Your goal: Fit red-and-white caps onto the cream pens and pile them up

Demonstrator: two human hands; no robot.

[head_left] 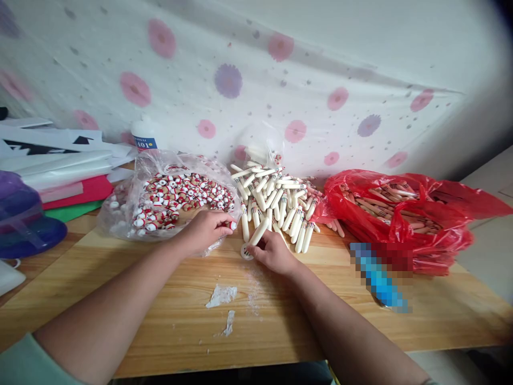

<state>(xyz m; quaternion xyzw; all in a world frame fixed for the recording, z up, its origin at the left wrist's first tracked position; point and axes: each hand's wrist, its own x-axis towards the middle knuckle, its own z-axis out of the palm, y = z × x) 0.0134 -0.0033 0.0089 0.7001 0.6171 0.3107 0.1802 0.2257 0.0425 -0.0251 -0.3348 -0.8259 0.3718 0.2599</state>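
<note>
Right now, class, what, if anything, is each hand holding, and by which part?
The right hand grips a cream pen barrel near its lower end. The left hand pinches a small white piece; its gripped part is hidden.

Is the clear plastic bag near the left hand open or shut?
Open: the clear bag spreads wide, exposing red and white pieces.

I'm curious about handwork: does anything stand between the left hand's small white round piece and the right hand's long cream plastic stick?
Only another cream stick shows between the white piece and held stick, apparently on the wooden tabletop.
</note>
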